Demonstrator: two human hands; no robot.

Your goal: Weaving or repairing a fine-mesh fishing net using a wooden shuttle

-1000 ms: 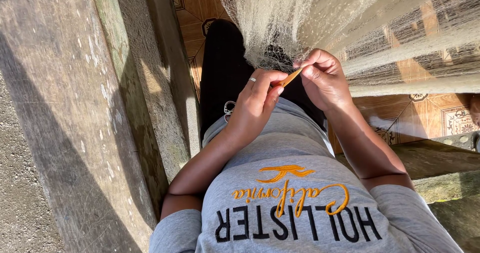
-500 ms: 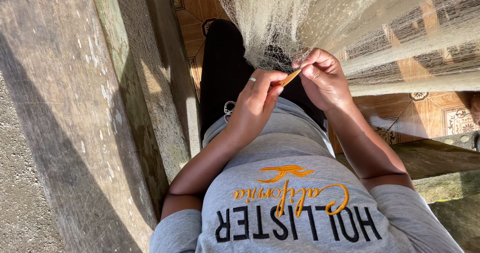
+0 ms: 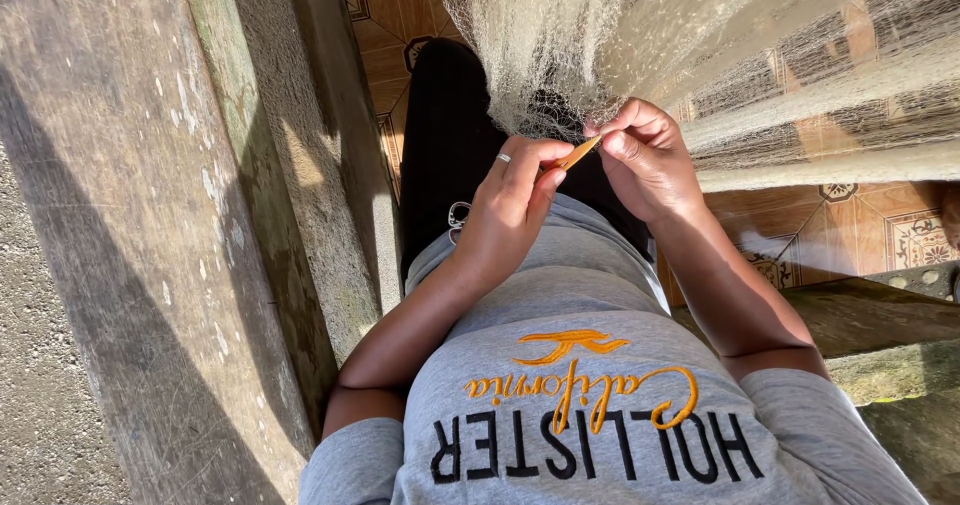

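we note the left hand [image 3: 508,215], ring on one finger, pinched shut on the near end of a slim orange netting needle [image 3: 578,153]; the right hand [image 3: 648,160] closes its fingertips on the needle's far tip and a fold of the pale fishing net [image 3: 560,45], right at the net's near edge above the lap. in our judgement the mesh should be held taut and the needle passed cleanly through one loop. both wrists bend inward, forearms converging over the grey shirt [image 3: 590,415]. a weathered wooden beam [image 3: 150,215] runs along the left.
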